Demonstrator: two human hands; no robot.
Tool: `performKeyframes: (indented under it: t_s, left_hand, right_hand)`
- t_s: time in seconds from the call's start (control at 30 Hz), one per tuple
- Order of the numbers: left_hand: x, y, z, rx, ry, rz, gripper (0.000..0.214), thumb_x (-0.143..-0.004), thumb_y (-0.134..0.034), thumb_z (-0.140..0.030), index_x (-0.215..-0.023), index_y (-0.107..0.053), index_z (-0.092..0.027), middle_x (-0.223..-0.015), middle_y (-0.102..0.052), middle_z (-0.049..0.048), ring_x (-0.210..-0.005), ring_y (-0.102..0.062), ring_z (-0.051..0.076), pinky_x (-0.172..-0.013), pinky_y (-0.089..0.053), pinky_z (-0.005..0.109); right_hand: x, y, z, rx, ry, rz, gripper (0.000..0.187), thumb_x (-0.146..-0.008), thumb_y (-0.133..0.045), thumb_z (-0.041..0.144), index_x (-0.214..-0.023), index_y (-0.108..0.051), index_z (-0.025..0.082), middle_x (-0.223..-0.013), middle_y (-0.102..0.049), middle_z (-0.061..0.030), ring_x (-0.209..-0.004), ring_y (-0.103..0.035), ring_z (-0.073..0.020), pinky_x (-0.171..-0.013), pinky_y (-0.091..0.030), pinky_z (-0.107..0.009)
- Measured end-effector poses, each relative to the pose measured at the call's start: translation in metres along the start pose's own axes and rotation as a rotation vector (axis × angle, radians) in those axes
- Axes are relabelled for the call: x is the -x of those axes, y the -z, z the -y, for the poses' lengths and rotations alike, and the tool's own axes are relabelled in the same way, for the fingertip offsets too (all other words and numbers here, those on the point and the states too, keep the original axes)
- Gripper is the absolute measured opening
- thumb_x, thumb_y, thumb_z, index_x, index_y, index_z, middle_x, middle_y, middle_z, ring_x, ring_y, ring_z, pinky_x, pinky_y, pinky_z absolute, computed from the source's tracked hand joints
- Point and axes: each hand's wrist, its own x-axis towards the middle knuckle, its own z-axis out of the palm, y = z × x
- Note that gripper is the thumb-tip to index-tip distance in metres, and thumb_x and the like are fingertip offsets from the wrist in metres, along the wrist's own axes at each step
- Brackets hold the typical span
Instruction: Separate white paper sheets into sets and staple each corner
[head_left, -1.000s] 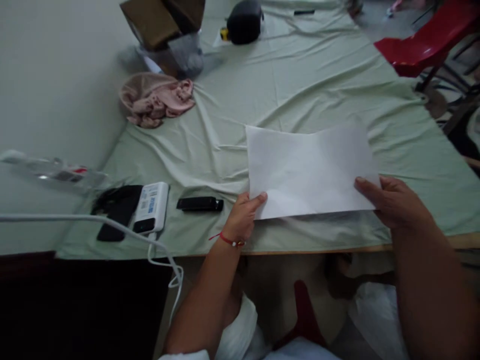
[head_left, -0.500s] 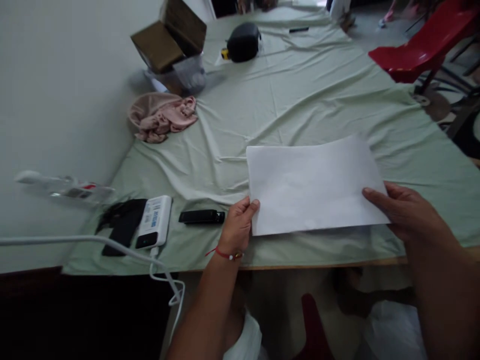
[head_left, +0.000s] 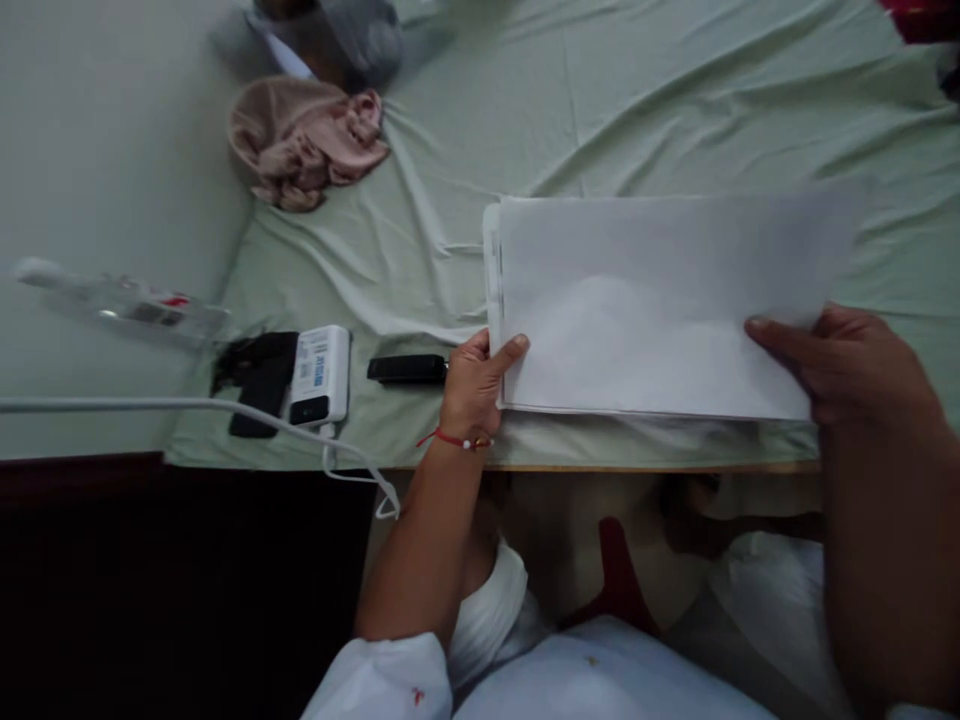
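White sheets of paper [head_left: 652, 300] are held level above the near part of the cloth-covered table, the top one blank. Along their left side, a strip of a lower sheet with rounded corners and small print [head_left: 493, 260] sticks out. My left hand [head_left: 476, 375] pinches the left edge, thumb on top. On the opposite side, my right hand [head_left: 855, 365] grips the lower right edge, its thumb also on top and its other fingers hidden underneath. Just left of my left hand lies a black, stapler-like object [head_left: 406, 369], its right end partly hidden.
A white power bank [head_left: 321, 372] with a plugged-in white cable [head_left: 225, 405] lies at the left, beside a black item [head_left: 262, 385]. A clear plastic bottle [head_left: 127, 305] is near the wall. Farther back are a crumpled pink cloth [head_left: 311, 140] and a plastic bag [head_left: 360, 40].
The view has tilted downward, so the cardboard box and black case are out of sight. The printed left strip of the lower sheet now shows. Both hands keep their hold on the paper.
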Motion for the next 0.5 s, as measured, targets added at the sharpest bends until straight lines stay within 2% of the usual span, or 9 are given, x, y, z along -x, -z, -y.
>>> performKeyframes:
  t_s: [0.2,0.37,0.5]
  left_hand:
    - [-0.001,0.002,0.003,0.021,0.090,0.076,0.046,-0.060,-0.097,-0.051,-0.080,-0.073,-0.018,-0.082,-0.081,0.0066,-0.097,-0.079,0.031,-0.084,-0.066,0.042]
    - [0.000,0.002,0.004,0.017,0.128,0.083,0.041,-0.064,-0.094,-0.048,-0.082,-0.072,-0.018,-0.080,-0.080,0.0070,-0.098,-0.079,0.032,-0.082,-0.067,0.042]
    - [-0.002,-0.001,0.007,0.015,0.136,0.068,0.041,-0.062,-0.095,-0.045,-0.083,-0.072,-0.017,-0.082,-0.080,0.0077,-0.101,-0.079,0.033,-0.084,-0.067,0.042]
  right_hand:
    - [-0.004,0.008,-0.004,0.043,0.053,-0.052,0.014,-0.062,-0.088,0.020,-0.072,-0.078,0.020,-0.072,-0.075,-0.0013,-0.055,-0.060,-0.0110,-0.046,-0.049,-0.020]
    - [-0.004,0.009,-0.002,0.150,0.060,-0.063,0.012,-0.069,-0.083,0.022,-0.081,-0.081,0.021,-0.072,-0.074,-0.0004,-0.054,-0.059,-0.0106,-0.044,-0.045,-0.019]
    - [-0.003,0.003,0.002,0.131,-0.034,-0.039,0.015,-0.070,-0.078,0.018,-0.084,-0.081,0.021,-0.068,-0.073,0.0000,-0.051,-0.059,-0.0126,-0.042,-0.046,-0.021]
